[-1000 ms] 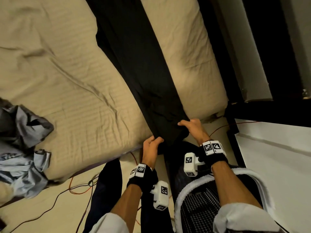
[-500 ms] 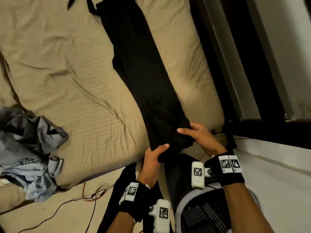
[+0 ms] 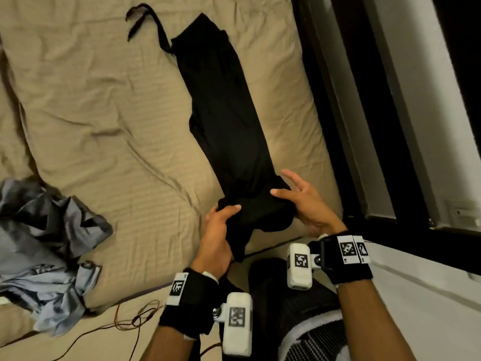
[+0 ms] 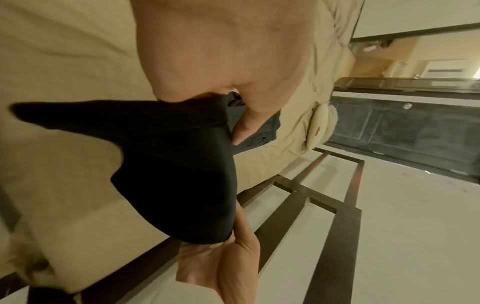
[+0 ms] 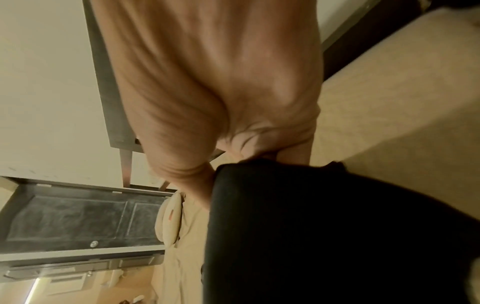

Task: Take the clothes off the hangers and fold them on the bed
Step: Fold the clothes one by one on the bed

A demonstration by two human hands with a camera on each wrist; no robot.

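The bed (image 3: 86, 105), under a rumpled tan sheet, carries a long black garment (image 3: 226, 110) laid lengthwise near its right edge, a thin strap trailing from the far end. Half a second ago its near end hung over the mattress edge; now both hands have raised that end off the edge, so a lengthwise fold toward the far end looks to be starting. A crumpled grey-blue heap of clothes (image 3: 44, 246) lies at the bed's left, cut off by the frame. The left hand (image 3: 217, 235) pinches the near left corner, thumb on top; the right hand (image 3: 302, 204) cups the right corner, thumb pressed on the cloth, fingers spread. No hanger is in view, and the black cloth hides its own seams.
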